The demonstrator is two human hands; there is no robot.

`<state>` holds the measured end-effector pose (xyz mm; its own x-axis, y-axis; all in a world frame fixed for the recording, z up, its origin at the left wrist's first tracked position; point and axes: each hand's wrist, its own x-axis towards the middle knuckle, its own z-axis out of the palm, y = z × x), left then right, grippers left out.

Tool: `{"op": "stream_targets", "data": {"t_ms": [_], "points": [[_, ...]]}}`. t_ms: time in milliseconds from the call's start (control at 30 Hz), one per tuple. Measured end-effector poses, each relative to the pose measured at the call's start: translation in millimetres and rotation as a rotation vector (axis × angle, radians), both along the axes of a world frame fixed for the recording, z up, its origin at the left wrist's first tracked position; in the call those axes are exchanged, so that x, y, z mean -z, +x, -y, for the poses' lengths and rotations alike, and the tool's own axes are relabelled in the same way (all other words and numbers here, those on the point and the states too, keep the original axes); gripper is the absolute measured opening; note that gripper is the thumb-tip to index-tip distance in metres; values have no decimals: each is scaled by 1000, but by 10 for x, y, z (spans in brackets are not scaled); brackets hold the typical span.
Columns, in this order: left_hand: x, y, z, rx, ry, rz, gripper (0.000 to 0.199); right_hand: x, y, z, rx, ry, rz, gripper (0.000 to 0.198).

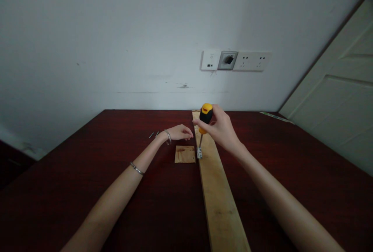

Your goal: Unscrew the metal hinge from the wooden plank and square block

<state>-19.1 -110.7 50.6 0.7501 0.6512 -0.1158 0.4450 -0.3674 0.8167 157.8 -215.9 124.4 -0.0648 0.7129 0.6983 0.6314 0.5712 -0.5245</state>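
Observation:
My right hand (220, 127) is closed around the yellow and black handle of a screwdriver (206, 115). The screwdriver stands nearly upright, its shaft running down to a small metal hinge or bracket (199, 153) on the left edge of a long wooden plank (215, 182). Whether the tip sits on a screw is too small to tell. My left hand (181, 132) hovers just left of the plank with its fingers curled in, and nothing shows between them. Below it a small square wooden piece (185, 155) lies flat beside the bracket.
Two screws (151, 135) lie on the dark red table (163, 205) left of my left wrist. A patterned strip (276, 117) rests at the back right edge. Behind the table is a white wall with sockets (252, 61); a pale door (344, 85) is at the right.

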Motion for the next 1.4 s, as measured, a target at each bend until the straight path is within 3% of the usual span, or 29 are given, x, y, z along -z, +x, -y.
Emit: {"op": "stream_targets", "data": {"t_ms": [100, 233, 367, 600, 667, 967, 1167, 1400], "points": [[4, -9, -6, -1, -1, 5, 16, -5, 19, -13, 13, 33, 5, 30], [23, -17, -19, -5, -6, 15, 16, -24, 43, -9, -10, -46, -119, 49], [40, -16, -26, -11, -7, 20, 16, -43, 45, 23, -66, -105, -186, 52], [19, -15, -8, 0, -19, 21, 16, -75, 33, 45, 150, -9, 105, 33], [16, -15, -6, -3, -22, 22, 16, -79, 36, 41, 146, -18, 117, 32], [50, -11, -30, -13, -32, 25, 15, -112, 57, 108, 83, -77, 13, 71], [36, -15, -16, -2, -34, 25, 16, -127, 62, 107, 91, 36, 115, 48], [94, -4, -44, -1, -41, 23, 15, -146, 102, 80, 32, 45, 78, 46]]}}
